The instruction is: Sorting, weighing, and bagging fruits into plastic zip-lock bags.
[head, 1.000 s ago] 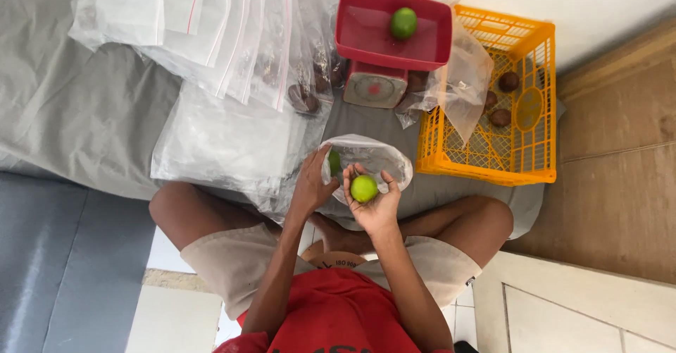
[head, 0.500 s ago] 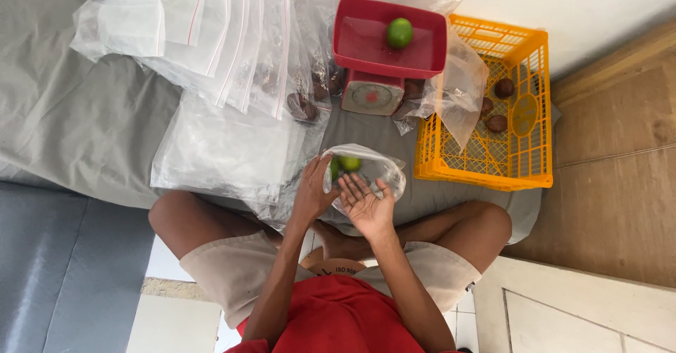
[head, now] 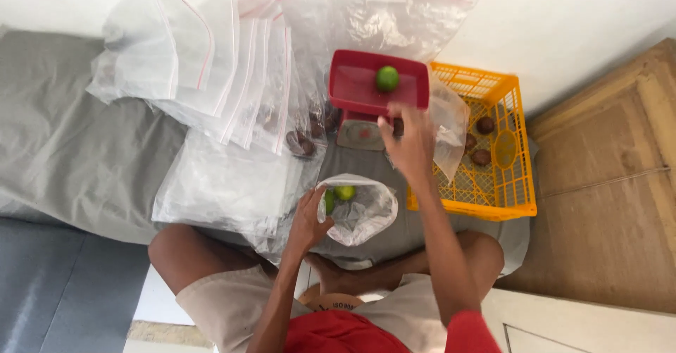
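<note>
Two green limes (head: 338, 196) are seen inside a clear bag (head: 362, 212), gripped at its rim by the left hand (head: 310, 218); the right hand (head: 410, 141) is stretched open toward the red tray (head: 352, 85).

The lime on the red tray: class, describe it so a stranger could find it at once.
Start at the yellow crate on the right. Left of it a red tray sits on a scale. The lime lies there alone, above the right hand; the other limes sit bagged.

Single head-worn view, steep downward look – lap, grey mat (head: 84, 149), probably near arm's reach
</note>
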